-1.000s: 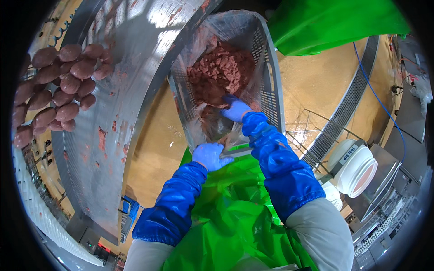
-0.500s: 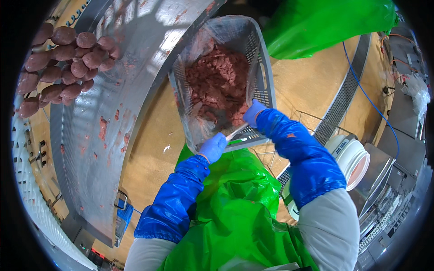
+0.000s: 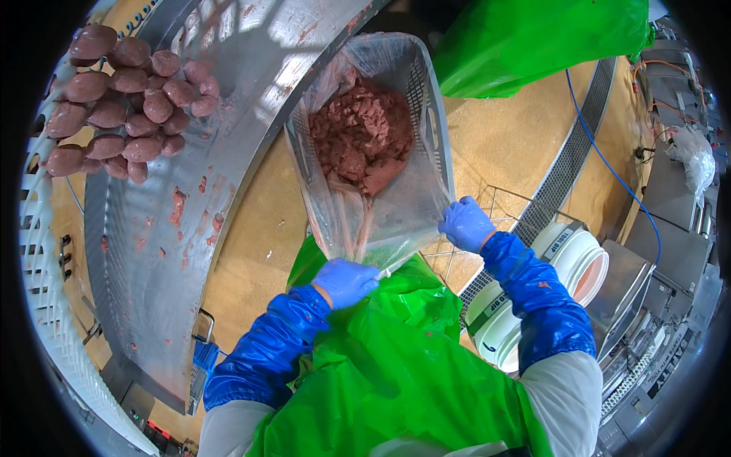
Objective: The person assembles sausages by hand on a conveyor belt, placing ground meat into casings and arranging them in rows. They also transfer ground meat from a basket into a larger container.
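A grey perforated crate stands in front of me, lined with a clear plastic liner. Raw minced meat lies heaped in its middle and far part. My left hand, in a blue glove, is closed on the liner's near edge, just above my green apron. At the near right corner my right hand, gloved alike, pinches the liner's edge. Between the hands the plastic is pulled taut over the crate's near end, hiding the near rim.
Left stands a curved metal trough with meat scraps, and a cluster of reddish-brown sausages hangs over it. White buckets and a floor drain grate are at right. Another person's green apron is beyond the crate.
Both hands have drawn toward me and moved apart, the right one outward, stretching the liner over the crate's near end. The meat now sits more heaped, farther from that end.
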`<move>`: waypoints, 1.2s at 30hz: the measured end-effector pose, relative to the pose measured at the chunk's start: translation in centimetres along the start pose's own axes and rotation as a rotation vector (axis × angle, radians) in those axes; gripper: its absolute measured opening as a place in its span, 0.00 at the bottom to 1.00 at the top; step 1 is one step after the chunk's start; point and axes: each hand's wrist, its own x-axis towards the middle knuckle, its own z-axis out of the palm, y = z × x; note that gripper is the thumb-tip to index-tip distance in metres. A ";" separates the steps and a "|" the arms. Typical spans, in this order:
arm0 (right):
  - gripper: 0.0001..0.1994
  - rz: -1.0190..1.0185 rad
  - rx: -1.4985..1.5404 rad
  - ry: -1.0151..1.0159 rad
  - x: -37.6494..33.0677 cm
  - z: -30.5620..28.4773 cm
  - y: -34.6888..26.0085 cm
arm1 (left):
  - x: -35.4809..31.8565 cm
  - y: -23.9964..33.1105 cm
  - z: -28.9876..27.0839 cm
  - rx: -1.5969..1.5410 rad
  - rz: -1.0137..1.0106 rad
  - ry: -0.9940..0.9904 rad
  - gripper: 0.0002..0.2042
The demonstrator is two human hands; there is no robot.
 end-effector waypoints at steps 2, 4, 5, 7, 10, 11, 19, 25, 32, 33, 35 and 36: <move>0.05 -0.079 0.053 0.271 0.6 0.8 0.4 | -0.5 -0.5 -0.3 -0.084 0.066 0.070 0.13; 0.07 -0.105 0.095 0.185 2.3 1.5 1.1 | -0.6 -0.4 -2.2 -0.156 0.125 0.149 0.12; 0.08 -0.120 0.115 0.144 3.2 1.9 1.2 | -0.9 -0.2 -3.5 -0.193 0.144 0.198 0.12; 0.09 -0.131 0.319 0.085 5.1 3.7 0.9 | -1.7 -0.1 -5.7 -0.256 0.121 0.220 0.12; 0.09 0.003 0.468 0.225 6.9 4.8 -1.0 | -3.6 -0.7 -7.2 -0.354 -0.018 0.184 0.11; 0.08 0.031 0.464 0.516 7.9 4.0 -1.2 | -3.9 -0.5 -7.4 -0.351 -0.009 0.190 0.11; 0.11 0.322 1.086 1.149 13.2 -2.5 -1.4 | -3.9 4.0 -13.1 -0.457 0.037 0.277 0.08; 0.11 0.088 1.141 0.830 5.6 -12.8 -0.4 | -8.2 6.4 -18.6 -0.179 0.242 0.336 0.06; 0.10 -0.063 0.510 0.264 -1.6 -4.0 -1.6 | -8.0 0.8 -6.3 0.110 -0.006 0.086 0.12; 0.10 -0.037 0.452 0.237 -1.9 -2.3 -1.5 | -6.6 -0.8 -4.0 0.152 -0.057 0.043 0.12; 0.10 0.072 0.239 0.101 -2.0 0.3 0.1 | -4.4 -3.9 -0.1 0.238 -0.152 -0.016 0.11; 0.09 0.131 0.132 0.032 -1.9 1.2 0.6 | -3.3 -5.5 1.2 0.284 -0.188 -0.038 0.11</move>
